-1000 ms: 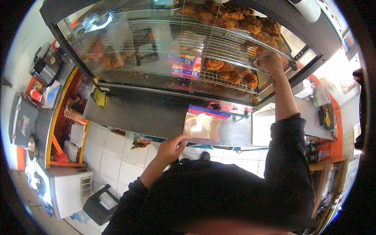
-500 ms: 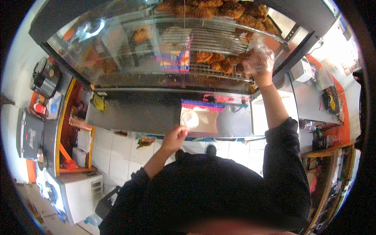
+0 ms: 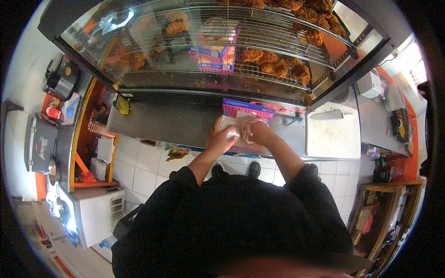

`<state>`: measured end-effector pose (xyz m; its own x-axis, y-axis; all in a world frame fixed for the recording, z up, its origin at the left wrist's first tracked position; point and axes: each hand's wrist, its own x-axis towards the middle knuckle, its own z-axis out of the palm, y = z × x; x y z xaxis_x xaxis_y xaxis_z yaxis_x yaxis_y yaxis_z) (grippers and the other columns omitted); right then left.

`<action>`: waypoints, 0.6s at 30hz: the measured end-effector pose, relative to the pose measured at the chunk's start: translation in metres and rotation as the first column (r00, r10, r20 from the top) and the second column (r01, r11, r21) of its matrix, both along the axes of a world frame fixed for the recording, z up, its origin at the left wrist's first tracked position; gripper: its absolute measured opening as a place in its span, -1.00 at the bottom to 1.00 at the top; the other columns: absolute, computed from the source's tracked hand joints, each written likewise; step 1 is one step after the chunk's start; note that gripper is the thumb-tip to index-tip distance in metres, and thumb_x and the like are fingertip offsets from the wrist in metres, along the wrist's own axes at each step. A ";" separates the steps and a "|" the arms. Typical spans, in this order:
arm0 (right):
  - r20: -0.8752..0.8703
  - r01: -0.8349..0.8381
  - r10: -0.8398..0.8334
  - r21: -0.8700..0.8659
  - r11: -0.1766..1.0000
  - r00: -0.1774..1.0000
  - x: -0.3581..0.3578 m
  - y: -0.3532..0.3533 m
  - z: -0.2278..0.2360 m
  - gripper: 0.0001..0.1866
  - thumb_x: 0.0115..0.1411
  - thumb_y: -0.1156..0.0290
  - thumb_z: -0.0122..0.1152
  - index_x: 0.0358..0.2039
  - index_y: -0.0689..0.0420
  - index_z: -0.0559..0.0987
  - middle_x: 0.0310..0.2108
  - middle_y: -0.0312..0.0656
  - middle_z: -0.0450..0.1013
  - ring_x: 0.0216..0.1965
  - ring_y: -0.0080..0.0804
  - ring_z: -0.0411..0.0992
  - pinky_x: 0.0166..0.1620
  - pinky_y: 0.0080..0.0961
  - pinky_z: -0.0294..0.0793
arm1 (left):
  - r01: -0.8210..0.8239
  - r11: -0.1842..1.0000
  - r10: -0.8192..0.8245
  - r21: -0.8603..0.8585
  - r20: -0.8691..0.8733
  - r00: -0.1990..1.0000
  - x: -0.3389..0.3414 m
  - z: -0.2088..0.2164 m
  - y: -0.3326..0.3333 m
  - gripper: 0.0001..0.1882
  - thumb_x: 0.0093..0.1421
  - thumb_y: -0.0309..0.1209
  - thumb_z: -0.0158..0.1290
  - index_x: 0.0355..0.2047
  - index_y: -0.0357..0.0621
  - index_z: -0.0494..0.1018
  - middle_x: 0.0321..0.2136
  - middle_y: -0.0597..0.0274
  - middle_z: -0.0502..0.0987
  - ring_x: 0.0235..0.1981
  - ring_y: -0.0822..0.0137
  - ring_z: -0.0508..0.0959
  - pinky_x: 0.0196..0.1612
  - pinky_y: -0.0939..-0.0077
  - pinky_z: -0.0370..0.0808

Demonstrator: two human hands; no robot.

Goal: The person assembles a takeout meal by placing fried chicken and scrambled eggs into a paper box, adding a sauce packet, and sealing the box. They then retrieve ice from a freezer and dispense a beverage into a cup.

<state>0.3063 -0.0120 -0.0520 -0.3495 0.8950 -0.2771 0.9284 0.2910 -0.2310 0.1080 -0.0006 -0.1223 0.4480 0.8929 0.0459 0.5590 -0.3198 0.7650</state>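
Note:
An open cardboard box (image 3: 249, 109) with a blue and pink patterned lid stands at the front of the grey counter, its lid raised. Over the box, my left hand (image 3: 221, 138) curls its fingers and thumb round a white round bundle (image 3: 234, 134). Close beside it, my right hand (image 3: 257, 132) is inside clear, crinkled plastic. Its fingers bend down into the box, and whatever they hold is hidden. Pieces of fried chicken (image 3: 273, 65) lie on wire racks in the glass display case beyond the counter.
A white cutting board (image 3: 333, 134) with a knife (image 3: 327, 115) lies to the right. Folded patterned boxes (image 3: 215, 51) show within the display case. At the left are a pot-shaped cooker (image 3: 62, 78) and a yellow cloth (image 3: 122, 105).
My right hand has come out of the display case, down and left to the box. My left hand has moved up from the box's near edge to the white bundle.

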 end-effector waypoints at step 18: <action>-0.438 0.303 -0.150 0.304 0.903 0.887 -0.012 -0.065 0.005 -0.55 0.04 0.26 0.30 -0.06 0.12 0.47 -0.02 0.04 0.40 0.08 0.00 0.32 0.11 -0.21 0.37 | -0.048 0.993 0.050 0.107 -0.024 0.998 0.000 0.007 -0.007 -0.54 0.01 -0.35 0.24 -0.02 0.13 0.47 0.22 -0.11 0.11 0.24 -0.17 0.17 0.22 0.06 0.23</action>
<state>0.2947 -0.0770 -0.0471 -0.1354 0.9724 0.1903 0.8305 0.2161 -0.5133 0.1078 -0.0078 -0.1150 0.4062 0.9044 0.1305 0.5960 -0.3705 0.7124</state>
